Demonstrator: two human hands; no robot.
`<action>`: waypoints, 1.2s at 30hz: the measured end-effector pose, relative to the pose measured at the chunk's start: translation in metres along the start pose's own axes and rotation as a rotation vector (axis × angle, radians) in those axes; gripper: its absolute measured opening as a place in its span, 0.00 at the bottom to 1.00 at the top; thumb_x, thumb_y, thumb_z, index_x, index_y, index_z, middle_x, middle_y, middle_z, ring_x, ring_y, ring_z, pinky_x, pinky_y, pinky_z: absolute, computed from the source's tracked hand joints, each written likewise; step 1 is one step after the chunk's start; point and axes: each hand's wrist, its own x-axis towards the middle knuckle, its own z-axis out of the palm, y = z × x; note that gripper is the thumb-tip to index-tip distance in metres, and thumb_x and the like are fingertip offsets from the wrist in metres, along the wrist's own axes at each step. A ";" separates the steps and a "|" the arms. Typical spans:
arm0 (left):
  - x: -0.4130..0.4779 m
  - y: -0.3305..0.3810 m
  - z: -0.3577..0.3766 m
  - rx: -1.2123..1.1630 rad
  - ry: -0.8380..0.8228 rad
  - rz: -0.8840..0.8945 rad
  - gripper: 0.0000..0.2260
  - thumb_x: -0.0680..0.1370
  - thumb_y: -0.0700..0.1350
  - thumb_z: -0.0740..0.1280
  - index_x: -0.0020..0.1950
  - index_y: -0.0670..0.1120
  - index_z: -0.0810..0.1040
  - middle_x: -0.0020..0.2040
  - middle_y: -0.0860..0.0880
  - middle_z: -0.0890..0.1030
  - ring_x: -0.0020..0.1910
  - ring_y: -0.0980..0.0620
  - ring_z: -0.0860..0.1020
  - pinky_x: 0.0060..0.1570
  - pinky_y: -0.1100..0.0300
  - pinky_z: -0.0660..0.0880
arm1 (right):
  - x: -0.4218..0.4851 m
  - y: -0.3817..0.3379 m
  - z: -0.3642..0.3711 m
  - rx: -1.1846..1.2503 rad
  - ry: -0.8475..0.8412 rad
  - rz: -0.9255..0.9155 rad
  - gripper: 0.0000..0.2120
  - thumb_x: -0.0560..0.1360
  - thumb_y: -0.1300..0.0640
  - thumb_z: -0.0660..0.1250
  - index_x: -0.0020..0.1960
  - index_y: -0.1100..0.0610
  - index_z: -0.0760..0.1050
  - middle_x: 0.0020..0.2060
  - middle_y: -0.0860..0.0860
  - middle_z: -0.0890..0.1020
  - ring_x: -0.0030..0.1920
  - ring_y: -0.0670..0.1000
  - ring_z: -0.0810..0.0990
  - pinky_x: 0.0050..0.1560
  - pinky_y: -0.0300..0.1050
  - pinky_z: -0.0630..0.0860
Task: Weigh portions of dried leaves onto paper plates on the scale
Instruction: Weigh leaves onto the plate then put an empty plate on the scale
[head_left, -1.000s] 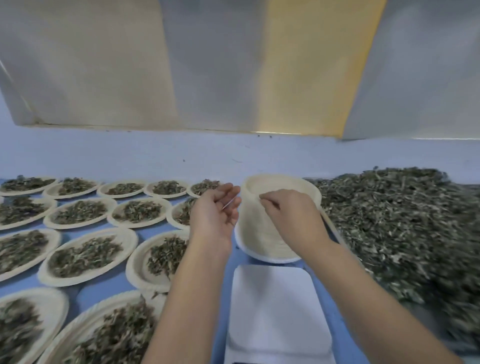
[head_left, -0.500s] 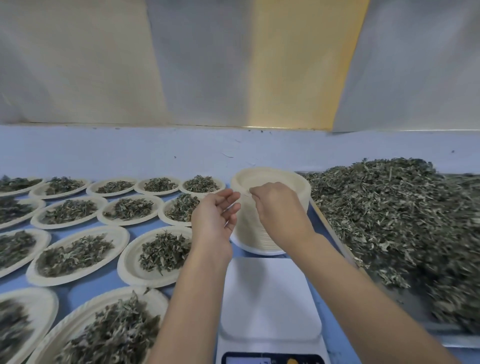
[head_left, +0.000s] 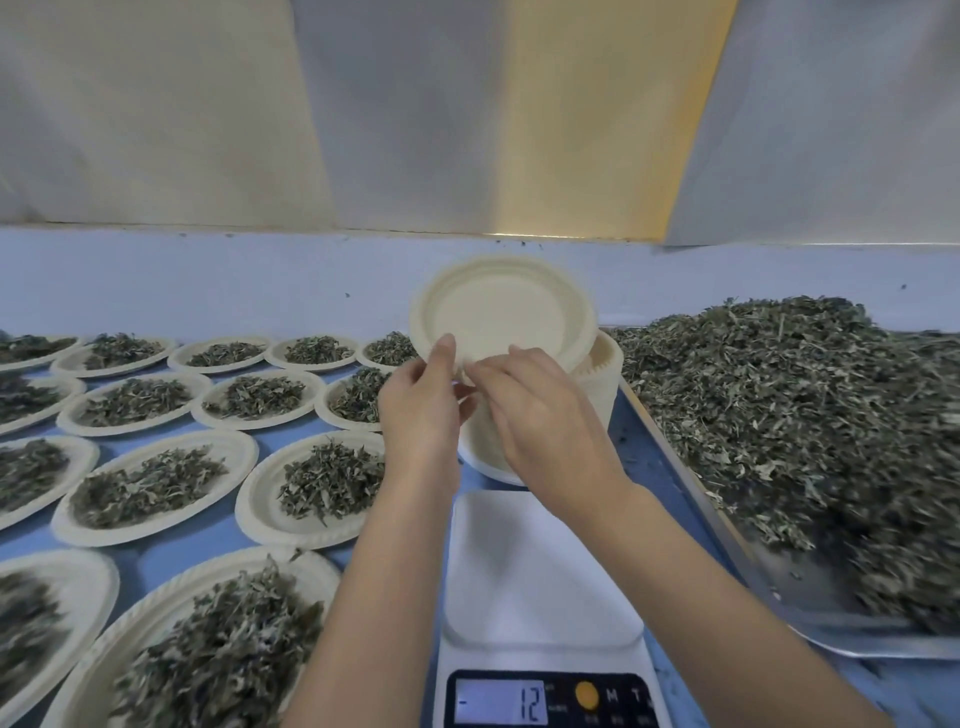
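An empty cream paper plate (head_left: 498, 312) is tilted up toward me above the stack of paper plates (head_left: 602, 384). My left hand (head_left: 421, 410) pinches its near rim with thumb on top. My right hand (head_left: 540, 421) pinches the same rim just to the right. The white scale (head_left: 540, 582) lies below my hands with a bare platform, and its display (head_left: 501, 704) reads 12 with a minus sign. A large heap of dried leaves (head_left: 789, 415) fills the metal tray (head_left: 831, 629) on the right.
Several paper plates with leaf portions (head_left: 332, 478) cover the blue table (head_left: 171, 556) to the left in rows. A pale wall and panels rise behind the table.
Both hands were picking at the top of the plate stack. Now they have lifted one plate off and tilted it upright. The view has shifted so the scale's display shows.
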 end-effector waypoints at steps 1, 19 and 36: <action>0.000 0.001 -0.001 0.028 0.019 0.029 0.13 0.78 0.45 0.67 0.35 0.43 0.74 0.31 0.48 0.77 0.30 0.52 0.75 0.33 0.62 0.76 | -0.003 -0.001 -0.002 -0.009 0.009 -0.019 0.12 0.67 0.75 0.70 0.49 0.66 0.82 0.42 0.57 0.84 0.42 0.59 0.81 0.60 0.54 0.75; -0.034 0.057 -0.049 0.793 -0.186 0.047 0.10 0.77 0.45 0.68 0.45 0.38 0.82 0.37 0.40 0.83 0.25 0.49 0.80 0.31 0.61 0.76 | -0.028 0.022 -0.081 0.477 0.121 1.023 0.03 0.72 0.54 0.71 0.42 0.45 0.80 0.40 0.44 0.83 0.45 0.46 0.82 0.50 0.47 0.79; -0.025 0.033 -0.057 1.050 -0.354 -0.416 0.23 0.82 0.52 0.58 0.49 0.31 0.79 0.37 0.35 0.83 0.25 0.47 0.81 0.27 0.60 0.79 | -0.050 0.026 -0.067 0.262 -0.380 1.184 0.20 0.74 0.55 0.62 0.48 0.74 0.77 0.39 0.69 0.81 0.35 0.55 0.72 0.49 0.61 0.78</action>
